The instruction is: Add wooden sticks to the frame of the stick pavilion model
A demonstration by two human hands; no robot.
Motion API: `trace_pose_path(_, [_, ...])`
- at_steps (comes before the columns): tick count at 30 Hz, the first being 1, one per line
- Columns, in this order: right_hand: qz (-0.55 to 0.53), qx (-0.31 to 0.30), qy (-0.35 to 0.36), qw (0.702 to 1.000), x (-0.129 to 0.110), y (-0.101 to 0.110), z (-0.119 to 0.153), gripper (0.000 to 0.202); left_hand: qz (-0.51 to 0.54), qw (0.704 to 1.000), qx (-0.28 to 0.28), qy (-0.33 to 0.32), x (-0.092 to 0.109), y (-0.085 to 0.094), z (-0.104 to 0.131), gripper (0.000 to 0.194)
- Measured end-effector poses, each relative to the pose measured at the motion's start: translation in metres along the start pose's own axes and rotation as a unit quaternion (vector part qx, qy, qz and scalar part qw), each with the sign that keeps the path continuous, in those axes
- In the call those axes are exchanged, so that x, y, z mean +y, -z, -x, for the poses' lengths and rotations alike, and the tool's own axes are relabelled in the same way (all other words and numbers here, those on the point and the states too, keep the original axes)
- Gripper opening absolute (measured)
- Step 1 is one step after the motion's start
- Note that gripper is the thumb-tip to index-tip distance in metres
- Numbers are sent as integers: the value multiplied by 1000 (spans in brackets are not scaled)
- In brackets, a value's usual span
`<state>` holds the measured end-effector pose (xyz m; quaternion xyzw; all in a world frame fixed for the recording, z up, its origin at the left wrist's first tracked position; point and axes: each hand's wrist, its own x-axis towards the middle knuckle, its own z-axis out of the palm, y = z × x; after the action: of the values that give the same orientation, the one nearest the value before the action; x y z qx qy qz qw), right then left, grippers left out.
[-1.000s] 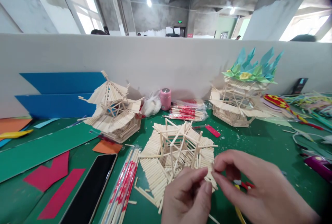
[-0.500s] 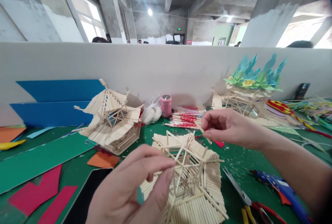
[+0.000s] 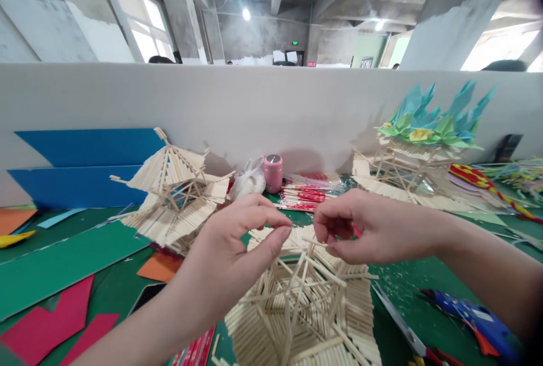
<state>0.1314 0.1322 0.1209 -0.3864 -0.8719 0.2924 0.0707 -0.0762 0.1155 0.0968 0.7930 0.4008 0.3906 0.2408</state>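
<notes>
Right in front of me is a stick model (image 3: 356, 321), built of pale wooden sticks with a slatted skirt and an open frame of crossed sticks on top. My right hand (image 3: 360, 224) is closed in a pinch on a short wooden stick (image 3: 314, 242), which lies level over the model's upper back part. To the left, my left hand (image 3: 241, 241) hovers above the model's back left edge. Its thumb and forefinger are pinched together; whatever is between them is too small to make out. My left forearm hides part of the model's left surroundings.
A roofed stick model (image 3: 173, 207) stands left, another with paper leaves (image 3: 424, 156) back right. Stick packets (image 3: 307, 193) and a pink jar (image 3: 273, 173) sit by the white partition (image 3: 254, 106). Scissors (image 3: 401, 321) and a blue glue gun (image 3: 470, 318) lie right.
My left hand has moved up and away from the front of the model to its back edge. My right hand has come down and left, bringing its stick over the frame.
</notes>
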Motion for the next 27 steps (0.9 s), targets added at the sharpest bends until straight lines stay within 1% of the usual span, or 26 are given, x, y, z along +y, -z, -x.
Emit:
trace_pose_path(5, [27, -20, -4, 999, 2, 0, 1, 16, 4, 999, -33, 1, 0, -3, -13, 14])
trace_pose_path(10, [27, -29, -2, 999, 3, 1, 1, 15, -4, 998, -61, -5, 1, -7, -16, 16])
trace_pose_path(19, [38, -52, 5, 998, 3, 2, 0, 14, -4, 997, -79, 0, 1, -8, -23, 16])
trace_pose_path(27, [45, -65, 6, 997, 3, 2, -4, 15, 3, 995, -96, -11, -1, -10, -21, 15])
